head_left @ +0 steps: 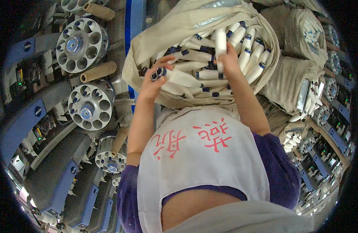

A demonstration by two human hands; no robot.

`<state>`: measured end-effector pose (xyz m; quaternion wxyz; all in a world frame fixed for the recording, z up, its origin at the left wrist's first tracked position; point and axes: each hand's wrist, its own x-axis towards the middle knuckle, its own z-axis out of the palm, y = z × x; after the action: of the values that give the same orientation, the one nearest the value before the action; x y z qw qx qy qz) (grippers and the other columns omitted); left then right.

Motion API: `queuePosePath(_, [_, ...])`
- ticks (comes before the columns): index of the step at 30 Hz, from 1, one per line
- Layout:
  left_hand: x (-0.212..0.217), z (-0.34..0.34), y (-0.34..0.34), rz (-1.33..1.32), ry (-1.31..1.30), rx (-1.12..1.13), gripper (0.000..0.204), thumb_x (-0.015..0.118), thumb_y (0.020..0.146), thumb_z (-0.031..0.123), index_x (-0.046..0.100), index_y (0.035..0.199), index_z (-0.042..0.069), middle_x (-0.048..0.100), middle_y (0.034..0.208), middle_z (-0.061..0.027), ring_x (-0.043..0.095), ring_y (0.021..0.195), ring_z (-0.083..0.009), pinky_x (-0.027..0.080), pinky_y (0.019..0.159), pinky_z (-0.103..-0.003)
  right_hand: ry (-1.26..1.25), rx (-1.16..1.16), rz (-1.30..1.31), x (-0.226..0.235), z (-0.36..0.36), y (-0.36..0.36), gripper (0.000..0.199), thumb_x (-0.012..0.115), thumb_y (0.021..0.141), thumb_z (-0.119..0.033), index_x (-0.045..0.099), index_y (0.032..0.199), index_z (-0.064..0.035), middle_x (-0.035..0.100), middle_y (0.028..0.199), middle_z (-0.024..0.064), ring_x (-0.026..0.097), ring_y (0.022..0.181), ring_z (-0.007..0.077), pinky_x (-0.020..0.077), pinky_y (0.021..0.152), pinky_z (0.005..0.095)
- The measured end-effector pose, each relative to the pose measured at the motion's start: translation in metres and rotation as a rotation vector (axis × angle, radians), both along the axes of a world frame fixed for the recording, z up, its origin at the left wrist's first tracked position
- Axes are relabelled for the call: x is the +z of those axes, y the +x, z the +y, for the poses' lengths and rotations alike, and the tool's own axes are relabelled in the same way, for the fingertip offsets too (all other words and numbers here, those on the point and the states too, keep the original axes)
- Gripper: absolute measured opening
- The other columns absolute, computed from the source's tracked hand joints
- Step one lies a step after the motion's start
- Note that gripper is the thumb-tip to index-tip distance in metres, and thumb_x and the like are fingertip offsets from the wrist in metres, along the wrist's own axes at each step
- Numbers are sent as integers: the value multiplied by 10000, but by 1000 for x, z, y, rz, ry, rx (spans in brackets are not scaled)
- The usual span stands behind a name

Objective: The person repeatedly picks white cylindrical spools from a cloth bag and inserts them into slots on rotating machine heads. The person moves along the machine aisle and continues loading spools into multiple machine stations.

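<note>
A large beige cloth sack (pixel 155 35) stands open in front of me, filled with several white yarn bobbins (pixel 245 58) with dark blue ends. My left hand (pixel 153 83) is at the sack's near left rim, closed around two white bobbins (pixel 179 77) whose dark ends point left. My right hand (pixel 227 60) is deeper inside the sack and grips one white bobbin (pixel 220 42) held upright.
Round metal bobbin magazines (pixel 80 44) (pixel 89 106) of a winding machine line the left side, with brown cardboard tubes (pixel 99 71) beside them. More beige sacks of bobbins (pixel 291 83) stand at the right, next to another machine row (pixel 326 151).
</note>
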<state>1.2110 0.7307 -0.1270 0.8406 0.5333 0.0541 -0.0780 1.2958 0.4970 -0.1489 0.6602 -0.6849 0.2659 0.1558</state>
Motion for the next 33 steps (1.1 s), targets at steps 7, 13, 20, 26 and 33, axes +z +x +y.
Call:
queuePosePath(7, [0, -1, 12, -109, 16, -247, 574, 729, 622, 494, 598, 883, 0, 600, 836, -133, 568, 832, -231, 429, 745, -335, 214, 890, -417, 15, 6, -34, 319, 491, 810, -192, 531, 1069, -10, 555, 1000, 141, 523, 924, 311, 421, 808, 359])
queuePosePath(13, [39, 6, 6, -114, 232, -1, 382, 684, 672, 413, 641, 759, 44, 557, 1072, -132, 364, 1165, -276, 326, 918, -444, -1542, 1338, -397, -60, 29, 81, 302, 455, 820, -229, 629, 1012, -76, 521, 1095, 158, 439, 1010, 293, 414, 732, 453])
queuePosePath(20, [63, 9, 7, -362, 355, 188, 299, 637, 626, 240, 639, 775, -19, 443, 987, -105, 504, 996, -301, 363, 879, -420, -1395, 1479, -196, -16, 7, 118, 218, 556, 718, -150, 640, 887, -42, 631, 919, 135, 617, 822, 218, 492, 701, 360])
queuePosePath(26, [86, 14, -32, -415, 248, 473, 447, 691, 691, 422, 607, 859, 16, 441, 1050, -61, 460, 1019, -281, 370, 896, -439, -704, 1097, 19, 65, -74, 141, 482, 553, 733, -186, 429, 1143, 37, 542, 752, 90, 453, 460, 140, 409, 405, 308])
queuePosePath(33, [102, 35, -39, -349, -139, 584, 733, 707, 689, 412, 418, 1215, -8, 521, 1125, -134, 504, 1052, -214, 443, 850, -352, 259, 1454, -44, 120, 103, 73, 363, 360, 927, -336, 447, 1116, -38, 489, 583, 16, 410, 376, 74, 351, 328, 229])
